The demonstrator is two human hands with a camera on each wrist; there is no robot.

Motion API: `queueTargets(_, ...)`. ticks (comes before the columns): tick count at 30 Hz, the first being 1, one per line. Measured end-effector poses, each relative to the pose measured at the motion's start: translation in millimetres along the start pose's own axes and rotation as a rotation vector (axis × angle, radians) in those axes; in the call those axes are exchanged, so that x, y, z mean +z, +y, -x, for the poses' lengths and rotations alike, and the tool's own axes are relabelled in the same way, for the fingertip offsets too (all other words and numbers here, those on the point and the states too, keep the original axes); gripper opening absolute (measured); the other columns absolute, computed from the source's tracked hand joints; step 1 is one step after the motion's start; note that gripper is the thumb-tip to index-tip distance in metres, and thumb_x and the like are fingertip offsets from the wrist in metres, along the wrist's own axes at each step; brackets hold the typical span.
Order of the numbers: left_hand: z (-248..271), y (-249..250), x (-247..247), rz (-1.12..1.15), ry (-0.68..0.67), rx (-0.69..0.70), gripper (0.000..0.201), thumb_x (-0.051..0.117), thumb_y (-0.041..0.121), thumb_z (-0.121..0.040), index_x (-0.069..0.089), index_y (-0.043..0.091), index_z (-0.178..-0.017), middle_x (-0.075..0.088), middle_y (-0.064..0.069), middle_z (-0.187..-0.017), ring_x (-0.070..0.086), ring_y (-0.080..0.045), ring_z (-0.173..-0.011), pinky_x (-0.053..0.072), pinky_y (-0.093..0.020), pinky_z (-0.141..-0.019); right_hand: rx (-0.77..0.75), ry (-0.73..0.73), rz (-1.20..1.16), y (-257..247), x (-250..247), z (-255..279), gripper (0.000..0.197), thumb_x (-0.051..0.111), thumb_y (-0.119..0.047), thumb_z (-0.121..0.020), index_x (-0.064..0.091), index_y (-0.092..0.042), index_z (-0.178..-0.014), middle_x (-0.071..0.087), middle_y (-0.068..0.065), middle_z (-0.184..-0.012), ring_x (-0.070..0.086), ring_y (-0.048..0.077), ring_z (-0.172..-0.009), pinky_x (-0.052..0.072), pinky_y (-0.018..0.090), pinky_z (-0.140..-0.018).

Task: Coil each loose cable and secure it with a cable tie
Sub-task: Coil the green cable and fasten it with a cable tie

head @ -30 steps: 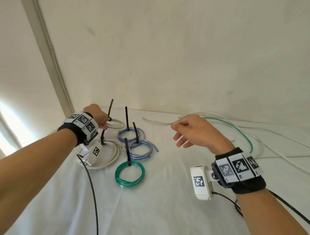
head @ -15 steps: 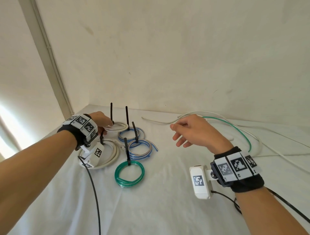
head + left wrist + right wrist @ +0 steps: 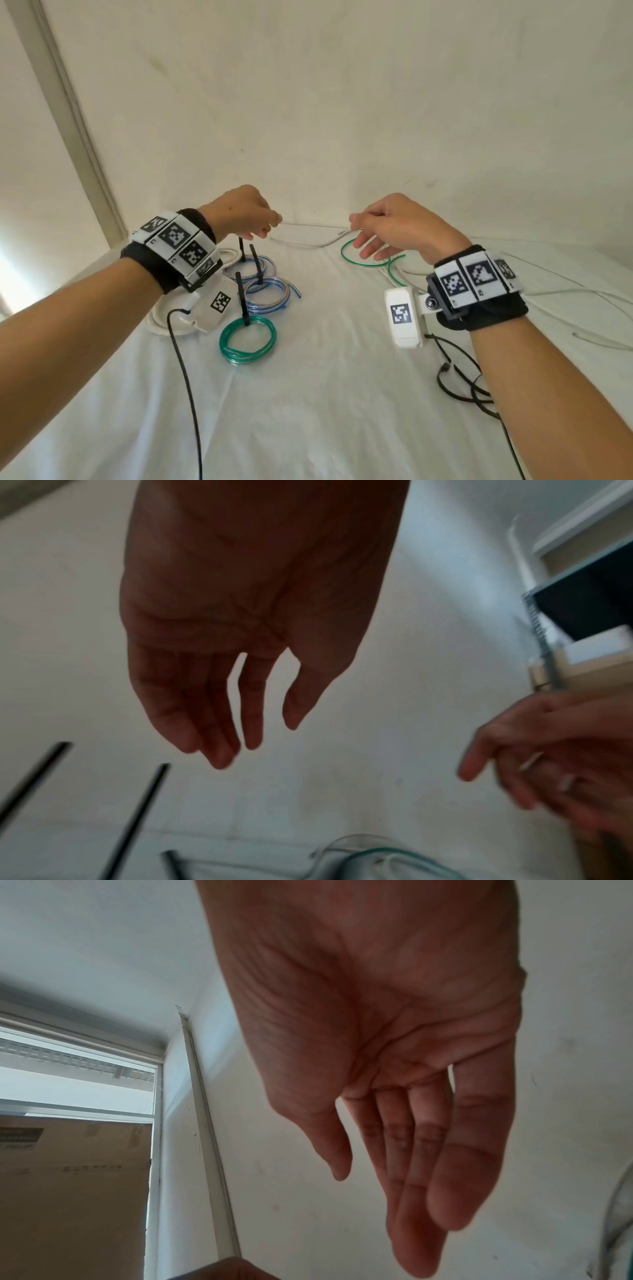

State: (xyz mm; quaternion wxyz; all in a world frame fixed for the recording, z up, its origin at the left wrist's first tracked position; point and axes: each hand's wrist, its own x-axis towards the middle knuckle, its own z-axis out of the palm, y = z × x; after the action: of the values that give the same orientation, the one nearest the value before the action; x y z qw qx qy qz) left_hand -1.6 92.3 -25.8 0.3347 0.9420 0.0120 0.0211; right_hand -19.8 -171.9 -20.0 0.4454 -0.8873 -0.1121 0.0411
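Up over the white sheet [image 3: 308, 394], both of my hands hover with nothing gripped; my left hand [image 3: 239, 212] hangs with fingers [image 3: 192, 718] straight and slack, palm to the wrist camera; my right hand [image 3: 397, 226] is likewise loose, its fingers [image 3: 428, 1164] stretched long and close together, curled round nothing. Between the two hands a loose white cable [image 3: 308, 241] lies on the sheet below and beyond my fingertips; from the head view I cannot tell whether either hand touches it. Just beside it, under my right hand, a loose green cable [image 3: 363, 262] loops across the cloth, and more white cable trails off to the right. To the left sit the finished bundles; a green coil [image 3: 248, 339] nearest me, a blue coil [image 3: 270, 291] behind it, another blue one farther back, and a white coil [image 3: 161, 318] partly hidden by my left wrist camera; each visible bundle has a black cable tie [image 3: 241, 294] standing up from it. No box or tray holds any of these; everything rests straight on the sheet.
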Motion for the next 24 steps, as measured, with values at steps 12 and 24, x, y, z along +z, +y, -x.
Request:
queueTargets(12,53.8,82.9,62.5,0.278,-0.216,0.155,0.024,0.061,0.022,-0.101,0.077,0.004,-0.101,0.076,-0.003,-0.088,0.072,-0.009,-0.074,0.058,-0.021,-0.066,0.323,0.023,0.421,79.6,-25.1,-1.2,0.028,0.067,-0.024,-0.097,0.066,0.002,-0.109,0.075,0.018,-0.109,0.076,0.033,-0.096,0.062,0.043,-0.086)
queueTargets(24,57.0,80.1,97.1,0.455,-0.282,0.075,0.024,0.067,0.025,-0.098,0.078,0.004,-0.103,0.079,-0.007,-0.094,0.073,-0.011,-0.076,0.059,-0.027,-0.077,0.288,0.174,0.63,128.4,-19.7,-14.0,0.016,0.067,-0.014,-0.085,0.075,-0.016,-0.099,0.074,0.016,-0.111,0.073,0.035,-0.1,0.061,0.041,-0.09)
